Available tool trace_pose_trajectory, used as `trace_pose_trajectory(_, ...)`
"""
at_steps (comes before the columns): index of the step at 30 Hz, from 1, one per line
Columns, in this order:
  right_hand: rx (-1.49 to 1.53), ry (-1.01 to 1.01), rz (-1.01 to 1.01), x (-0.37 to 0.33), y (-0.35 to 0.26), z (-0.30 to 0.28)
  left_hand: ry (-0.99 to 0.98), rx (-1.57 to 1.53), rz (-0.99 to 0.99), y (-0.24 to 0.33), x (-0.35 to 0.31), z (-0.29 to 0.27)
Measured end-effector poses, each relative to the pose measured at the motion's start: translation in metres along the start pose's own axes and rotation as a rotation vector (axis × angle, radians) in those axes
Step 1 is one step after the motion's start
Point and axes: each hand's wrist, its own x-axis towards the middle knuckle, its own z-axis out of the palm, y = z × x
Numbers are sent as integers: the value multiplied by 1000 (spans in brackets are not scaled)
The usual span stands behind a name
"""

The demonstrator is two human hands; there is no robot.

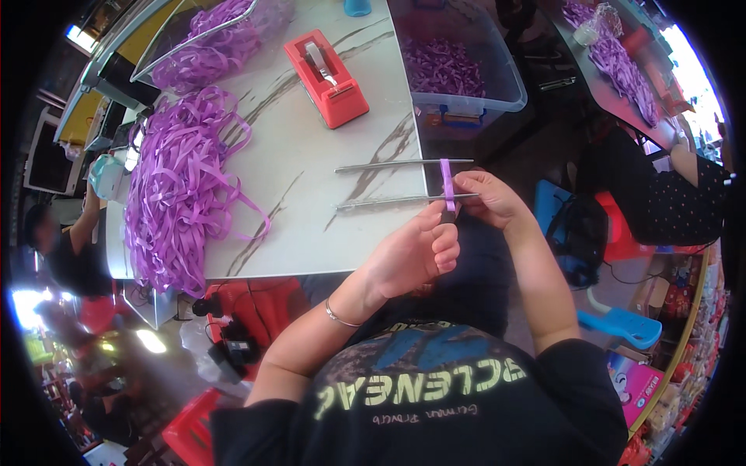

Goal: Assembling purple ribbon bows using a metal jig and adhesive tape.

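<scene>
Smooth metal rods (381, 166) gleam here, the purple ribbon (447, 180) looking satiny; that ribbon heap (179, 186) shows the same soft fabric sheen! Underneath, a smooth, glossy marble-look tabletop (311, 233); hard red plastic on the tape dispenser (343, 113), translucent plastic tub (501, 95), matt cloth shirt (420, 443).

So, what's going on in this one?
A purple strip spans two thin metal rods that jut past the edge of a white marbled table. The left hand has its fingertips at the strip's lower end, and the right hand is just right of it, by the lower rod; their exact grip is unclear. A loose heap of purple ribbon lies on the table's left, with a red tape dispenser beyond the rods.
</scene>
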Motion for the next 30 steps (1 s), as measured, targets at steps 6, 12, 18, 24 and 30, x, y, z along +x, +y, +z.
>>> trace_pose_trajectory(6,273,-311,-54,28,35,-10,3,-14,-8,0,1,1)
trace_pose_trajectory(12,512,-704,-81,42,47,1,-7,-2,-3,-1,0,0)
trace_pose_trajectory(18,558,-653,-186,57,59,18,-38,-61,5,-2,1,-6)
trace_pose_trajectory(24,495,-421,-26,9,20,52,-32,-49,21,1,-1,-6)
trace_pose_trajectory(30,98,52,-144,13,24,19,-41,-25,11,0,1,-2)
